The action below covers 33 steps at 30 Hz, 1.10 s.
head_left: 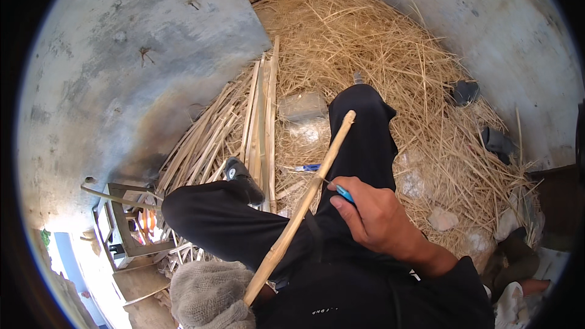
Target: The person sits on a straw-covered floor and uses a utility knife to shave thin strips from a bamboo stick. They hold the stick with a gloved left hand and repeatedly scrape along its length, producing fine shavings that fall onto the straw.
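Two hands are on one pale stick (303, 210), which slants across our lap, its top end over our right leg (368, 152). Our left hand (210, 295), covered in gray knit, looks curled around the low end, though we cannot see each finger. Our right hand (379, 213) is closed on a small knife (344, 193) with a blue handle. Its thin blade meets the stick a bit above the middle. We cannot tell how deep it bites.

To do this well, we think we should grip the low end tight so the stick does not roll. We should keep the blade nearly flat, push gently, and shave a little at a time. Bumps on the stick may be hard, so we should slow down there. Both our legs are close, so the sharp edge should point away from them. Long strips (261, 116) lie past our left shoe (244, 181), beside loose straw (359, 24).
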### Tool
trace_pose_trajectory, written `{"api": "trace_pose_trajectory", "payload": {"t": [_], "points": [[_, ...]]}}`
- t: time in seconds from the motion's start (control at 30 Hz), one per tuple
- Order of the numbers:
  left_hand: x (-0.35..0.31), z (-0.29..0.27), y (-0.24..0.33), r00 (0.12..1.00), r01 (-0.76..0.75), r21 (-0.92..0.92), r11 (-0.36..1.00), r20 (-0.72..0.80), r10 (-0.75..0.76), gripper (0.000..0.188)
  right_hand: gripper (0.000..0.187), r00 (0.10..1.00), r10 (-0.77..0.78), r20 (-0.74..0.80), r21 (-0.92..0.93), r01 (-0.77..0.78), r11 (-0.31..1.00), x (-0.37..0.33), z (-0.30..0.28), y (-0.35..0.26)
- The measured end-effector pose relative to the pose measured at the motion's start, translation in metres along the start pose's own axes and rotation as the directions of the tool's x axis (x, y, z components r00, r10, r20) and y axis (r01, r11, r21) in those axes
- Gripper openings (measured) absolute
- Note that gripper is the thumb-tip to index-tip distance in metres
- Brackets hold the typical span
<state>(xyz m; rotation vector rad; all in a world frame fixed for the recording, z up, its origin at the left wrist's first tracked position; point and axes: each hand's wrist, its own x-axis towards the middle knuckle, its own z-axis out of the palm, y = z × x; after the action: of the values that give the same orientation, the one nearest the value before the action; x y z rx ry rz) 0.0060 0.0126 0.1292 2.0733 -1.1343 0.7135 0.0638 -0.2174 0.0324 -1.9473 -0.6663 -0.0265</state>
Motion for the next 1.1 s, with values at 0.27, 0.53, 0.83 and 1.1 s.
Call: {"api": "trace_pose_trajectory", "payload": {"t": [0.27,0.53,0.83,1.1], "points": [[-0.002,-0.002,0.012,1.000,0.010,-0.032,0.999,0.009,-0.010,0.032,0.023,0.990,0.083,0.117,0.213,-0.107,0.971,0.006,0.004,-0.006],[-0.031,0.011,-0.013,0.985,0.048,-0.002,0.999,-0.164,-0.048,0.052,0.027,0.812,0.288,0.508,0.840,-0.541,0.041,0.045,0.045,-0.024],[-0.044,0.058,0.036,0.460,0.887,-0.211,0.411,0.475,-0.750,0.046,0.023,0.842,0.532,0.087,0.880,-0.315,0.355,0.164,0.118,0.051],[-0.109,0.089,0.026,-0.036,0.836,-0.532,-0.130,0.184,-0.982,0.086,0.023,0.448,0.885,0.127,0.942,-0.333,0.033,0.167,0.199,0.167]]}}
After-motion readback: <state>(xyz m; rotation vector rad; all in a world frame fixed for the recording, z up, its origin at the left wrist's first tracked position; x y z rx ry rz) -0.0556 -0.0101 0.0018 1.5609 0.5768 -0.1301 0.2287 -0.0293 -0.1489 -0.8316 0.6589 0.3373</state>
